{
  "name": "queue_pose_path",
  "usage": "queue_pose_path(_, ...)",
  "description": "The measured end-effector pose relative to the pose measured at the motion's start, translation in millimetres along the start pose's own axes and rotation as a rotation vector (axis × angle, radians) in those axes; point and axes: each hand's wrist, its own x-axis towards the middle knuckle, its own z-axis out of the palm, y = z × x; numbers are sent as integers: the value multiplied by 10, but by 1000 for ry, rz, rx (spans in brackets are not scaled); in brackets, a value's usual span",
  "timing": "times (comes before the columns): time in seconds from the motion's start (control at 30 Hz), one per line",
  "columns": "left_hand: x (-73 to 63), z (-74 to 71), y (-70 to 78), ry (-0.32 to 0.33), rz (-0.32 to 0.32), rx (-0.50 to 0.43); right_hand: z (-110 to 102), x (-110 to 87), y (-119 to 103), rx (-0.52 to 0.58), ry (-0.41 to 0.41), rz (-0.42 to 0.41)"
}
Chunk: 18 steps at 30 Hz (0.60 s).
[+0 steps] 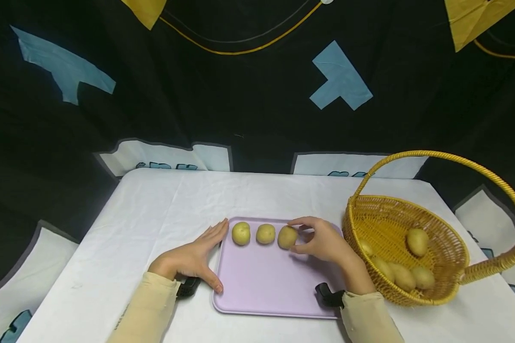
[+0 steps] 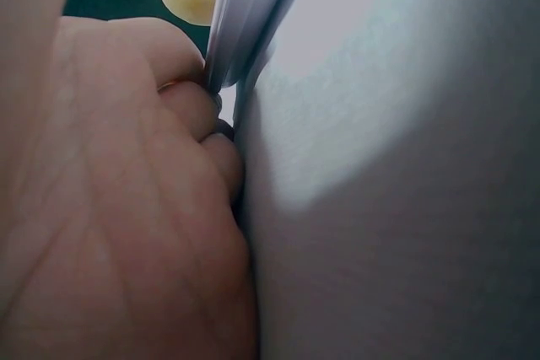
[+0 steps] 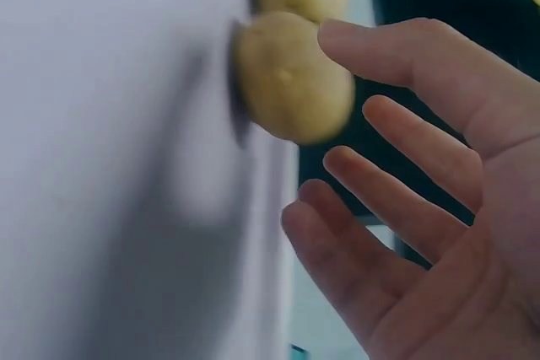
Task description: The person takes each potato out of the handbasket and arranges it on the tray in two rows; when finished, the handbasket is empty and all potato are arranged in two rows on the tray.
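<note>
Three potatoes stand in a row along the far part of a lilac tray (image 1: 266,286): a left potato (image 1: 241,233), a middle potato (image 1: 265,234) and a right potato (image 1: 287,237). My right hand (image 1: 322,240) is at the right potato, thumb and fingers spread around its right side. In the right wrist view that potato (image 3: 291,82) sits on the tray, and the fingers are apart, not closed round it. My left hand (image 1: 193,259) rests along the tray's left edge, fingers extended and thumb at the rim. The left wrist view shows its palm beside the tray edge (image 2: 245,23).
A yellow wicker basket (image 1: 459,233) with a tall arched handle stands right of the tray, close to my right forearm. Several potatoes (image 1: 417,241) lie in it. A white cloth (image 1: 111,267) covers the table; a black curtain (image 1: 240,109) hangs behind.
</note>
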Motion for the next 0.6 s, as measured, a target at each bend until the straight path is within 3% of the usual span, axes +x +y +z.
queue_pose_path(0.33,8,19,-14,9,9,-18,-660,-435,-177,5,190,-48)
queue_pose_path(0.47,0,25,-17,11,7,-29,-916,-647,-132,-4,226,-19)
queue_pose_path(0.6,-1,19,-21,9,4,-37,-1054,-769,-31,32,192,100)
